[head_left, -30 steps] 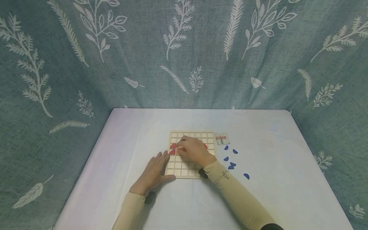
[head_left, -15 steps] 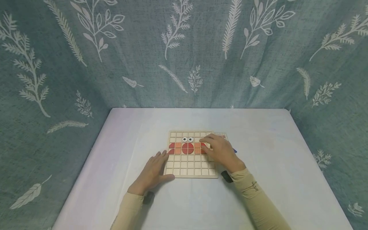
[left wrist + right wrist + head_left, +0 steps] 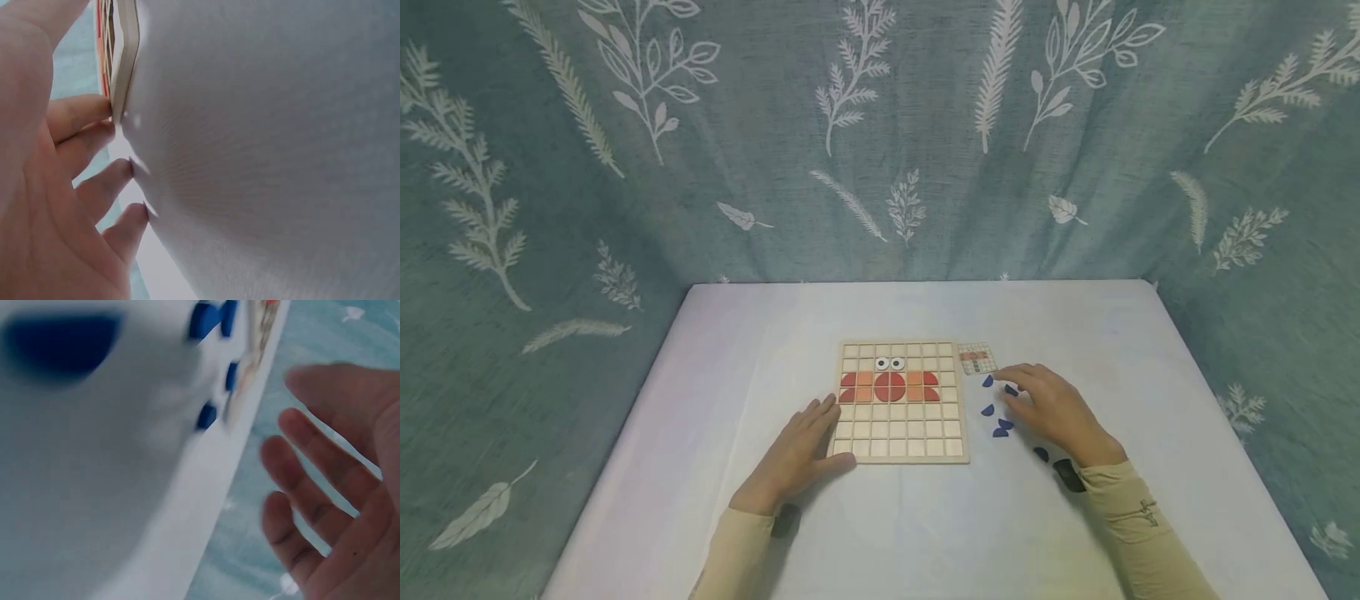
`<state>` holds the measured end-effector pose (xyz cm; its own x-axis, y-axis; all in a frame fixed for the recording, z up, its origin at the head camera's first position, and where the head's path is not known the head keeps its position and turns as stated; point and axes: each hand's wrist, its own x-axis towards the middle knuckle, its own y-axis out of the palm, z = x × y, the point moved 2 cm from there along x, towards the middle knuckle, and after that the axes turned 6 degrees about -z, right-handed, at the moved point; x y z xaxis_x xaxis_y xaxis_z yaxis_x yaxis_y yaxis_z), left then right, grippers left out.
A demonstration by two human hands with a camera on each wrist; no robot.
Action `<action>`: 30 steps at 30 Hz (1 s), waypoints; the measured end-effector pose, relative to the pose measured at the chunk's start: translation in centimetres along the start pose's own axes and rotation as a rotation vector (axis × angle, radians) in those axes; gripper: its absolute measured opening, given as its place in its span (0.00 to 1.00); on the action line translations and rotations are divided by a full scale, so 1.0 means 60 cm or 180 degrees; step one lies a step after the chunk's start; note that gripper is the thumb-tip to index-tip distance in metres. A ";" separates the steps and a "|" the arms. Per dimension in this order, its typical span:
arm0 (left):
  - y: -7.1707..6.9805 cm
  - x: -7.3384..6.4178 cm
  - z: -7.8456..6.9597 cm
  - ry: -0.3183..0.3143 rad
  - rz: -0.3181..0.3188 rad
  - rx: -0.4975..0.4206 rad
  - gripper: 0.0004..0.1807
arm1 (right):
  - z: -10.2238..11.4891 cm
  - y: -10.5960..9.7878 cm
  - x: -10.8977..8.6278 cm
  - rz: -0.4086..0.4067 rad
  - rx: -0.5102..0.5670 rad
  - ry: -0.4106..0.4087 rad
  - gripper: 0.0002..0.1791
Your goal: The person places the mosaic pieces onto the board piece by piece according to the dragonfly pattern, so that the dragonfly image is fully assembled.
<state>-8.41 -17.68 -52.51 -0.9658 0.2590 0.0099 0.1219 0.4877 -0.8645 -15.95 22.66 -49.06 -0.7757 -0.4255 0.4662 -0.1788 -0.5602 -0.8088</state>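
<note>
My left hand [image 3: 796, 454] rests at the left edge of a wooden grid board [image 3: 898, 456], its fingertips right at the frame and its thumb at the lower left corner. In the board's cells lie red quarter-round tiles [image 3: 890, 387], orange square tiles [image 3: 864, 386] and two eye tiles [image 3: 890, 363]. My right hand [image 3: 1060, 412] hovers with relaxed fingers over the right side, holding nothing. Beneath and beside it lie several blue half-round tiles [image 3: 988, 410]. In the right wrist view its fingers [image 3: 294, 462] stand apart from a blue tile [image 3: 208, 415].
A small pattern card [image 3: 977, 358] with a printed grid lies against the board's upper right side. The white table [image 3: 760, 350] ends at a patterned teal curtain [image 3: 925, 167] at the back and sides.
My right hand has left the board and moved right to above the blue half-round tiles, uncovering the red and orange tiles and the eyes. The left hand has stayed in place.
</note>
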 end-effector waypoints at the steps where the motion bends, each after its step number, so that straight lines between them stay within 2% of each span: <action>1: 0.000 0.000 0.000 0.0021 -0.0003 0.0011 0.50 | -0.007 -0.002 -0.006 0.0075 -0.0024 0.0020 0.21; 7: -0.003 0.000 -0.001 0.0090 -0.0070 0.0064 0.48 | -0.031 -0.004 -0.022 0.0567 -0.0056 0.0093 0.24; 14: 0.000 0.000 -0.003 0.0003 -0.0021 0.0061 0.49 | -0.039 0.006 -0.014 0.0817 -0.0045 0.0060 0.23; 30: -0.003 -0.004 -0.002 0.0011 -0.0059 0.0005 0.49 | -0.039 0.013 -0.004 0.0900 -0.0329 0.0202 0.19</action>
<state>-8.15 -17.70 -52.31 -0.9671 0.2528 0.0277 0.1036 0.4911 -0.8649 -17.33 23.98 -50.62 -0.8392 -0.5071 0.1965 -0.0084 -0.3492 -0.9370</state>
